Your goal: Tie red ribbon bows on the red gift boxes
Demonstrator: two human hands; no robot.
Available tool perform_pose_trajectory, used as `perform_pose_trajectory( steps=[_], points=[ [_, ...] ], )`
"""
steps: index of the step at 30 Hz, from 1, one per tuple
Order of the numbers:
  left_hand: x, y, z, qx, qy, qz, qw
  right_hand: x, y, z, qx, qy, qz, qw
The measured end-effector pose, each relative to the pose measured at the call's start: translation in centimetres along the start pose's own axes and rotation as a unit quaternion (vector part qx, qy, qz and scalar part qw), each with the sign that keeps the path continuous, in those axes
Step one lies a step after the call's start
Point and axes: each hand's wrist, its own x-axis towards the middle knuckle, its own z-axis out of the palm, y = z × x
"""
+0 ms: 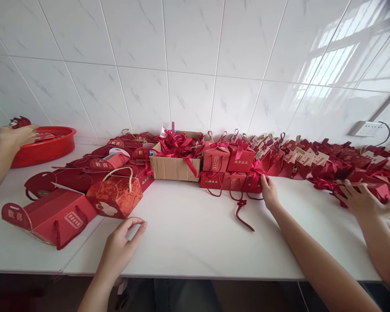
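My right hand has its fingers against the right end of a small stack of red gift boxes, gripping the end box of the lower row, which carries a pink-red ribbon bow. Red cords hang from the lower boxes onto the table. My left hand hovers near the table front with thumb and forefinger tips together; nothing shows between them. Just beyond it stands an orange-red patterned box with a rope handle. A larger red box with a red cord handle lies to its left.
A cardboard box full of red ribbons stands behind on the white table. Rows of tagged red boxes line the tiled wall. Another person's hand touches boxes at right; another hand works over a red basin.
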Motion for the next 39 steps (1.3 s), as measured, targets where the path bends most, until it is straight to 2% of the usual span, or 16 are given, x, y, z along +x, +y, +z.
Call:
perform_pose_trajectory(
  steps=[6, 8, 10, 13, 15, 17, 20, 23, 26, 29, 31, 34, 39],
  points=[
    [0.0, 0.0, 0.1, 0.001, -0.001, 0.001, 1.0, -0.3, -0.1, 0.2, 0.028, -0.021, 0.085, 0.996],
    [0.0, 0.0, 0.1, 0.001, 0.0, 0.001, 1.0, -0.5, -0.7, -0.2, 0.022, -0.001, 0.1, 0.995],
    [0.0, 0.0, 0.1, 0.005, -0.003, 0.003, 1.0, -0.5, -1.9, -0.8, 0.011, 0.051, 0.103, 0.993],
    [0.0, 0.0, 0.1, 0.011, -0.011, 0.012, 1.0, 0.2, -4.6, -1.5, 0.004, 0.115, 0.076, 0.99],
    [0.0, -0.1, 0.1, 0.017, -0.014, 0.022, 1.0, 1.3, -7.0, -1.4, 0.01, 0.116, 0.053, 0.992],
    [0.0, -0.2, 0.2, 0.024, -0.01, 0.033, 0.999, 2.6, -9.6, -1.0, 0.022, 0.106, 0.042, 0.993],
    [0.0, -0.3, 0.3, 0.035, 0.002, 0.052, 0.998, 4.1, -13.0, 0.2, 0.044, 0.064, 0.069, 0.995],
    [0.0, -0.5, 0.3, 0.049, 0.006, 0.08, 0.996, 4.5, -14.8, 1.5, 0.033, 0.017, 0.098, 0.994],
    [-0.1, -0.4, 0.3, 0.058, 0.006, 0.099, 0.993, 4.1, -14.7, 2.1, 0.025, -0.03, 0.082, 0.996],
    [-0.2, -0.2, 0.2, 0.065, 0.007, 0.11, 0.992, 3.8, -13.8, 2.2, -0.026, -0.129, -0.002, 0.991],
    [-0.3, -0.1, 0.1, 0.07, 0.006, 0.119, 0.99, 3.9, -13.1, 2.1, -0.063, -0.171, -0.058, 0.982],
    [-0.3, -0.1, 0.1, 0.073, 0.006, 0.131, 0.989, 4.3, -12.3, 2.1, -0.078, -0.172, -0.106, 0.976],
    [-0.3, -0.1, 0.2, 0.075, 0.003, 0.128, 0.989, 4.6, -12.3, 2.3, -0.083, -0.128, -0.11, 0.982]
  ],
)
